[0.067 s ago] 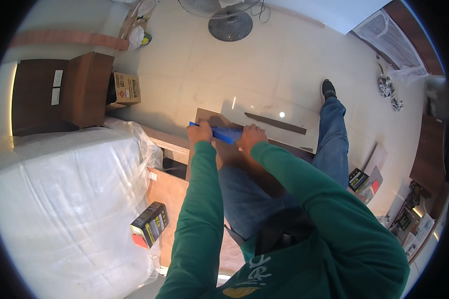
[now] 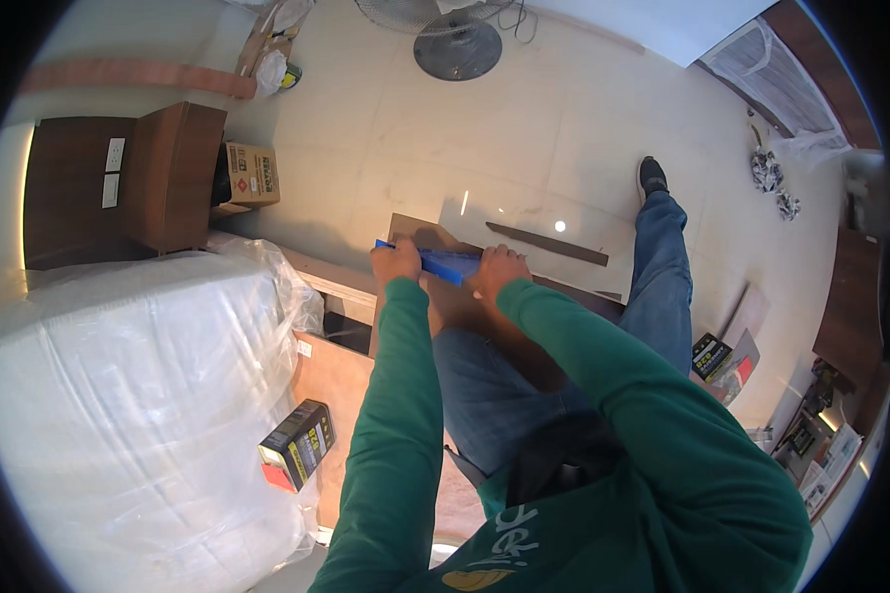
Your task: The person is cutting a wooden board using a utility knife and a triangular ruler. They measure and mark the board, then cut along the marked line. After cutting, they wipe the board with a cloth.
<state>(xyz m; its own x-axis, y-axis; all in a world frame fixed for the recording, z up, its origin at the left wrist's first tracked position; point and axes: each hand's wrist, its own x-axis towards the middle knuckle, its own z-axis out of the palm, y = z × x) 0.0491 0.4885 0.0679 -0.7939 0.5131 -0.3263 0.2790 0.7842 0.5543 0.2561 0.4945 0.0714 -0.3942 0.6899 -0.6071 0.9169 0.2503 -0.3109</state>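
The left grip [image 2: 397, 262] wraps around a blue strip [image 2: 443, 268] near its left end; the right grip [image 2: 501, 270] curls at its right end, whether pinching it I cannot tell. Beneath both is a brown board [image 2: 455, 311]. Ahead-right of the grips, a dark slat [image 2: 549, 244] lies on the floor [image 2: 564, 138]; well left, plastic sheeting [image 2: 138, 395].

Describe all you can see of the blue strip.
The blue strip is long, narrow and straight, with a bright face and a duller part along its far side; perhaps plastic or painted metal. It slants over the brown board, right end nearer the body; whether they touch is unclear. The left hand grips it near its left tip, which pokes out; the right hand is at its right end.
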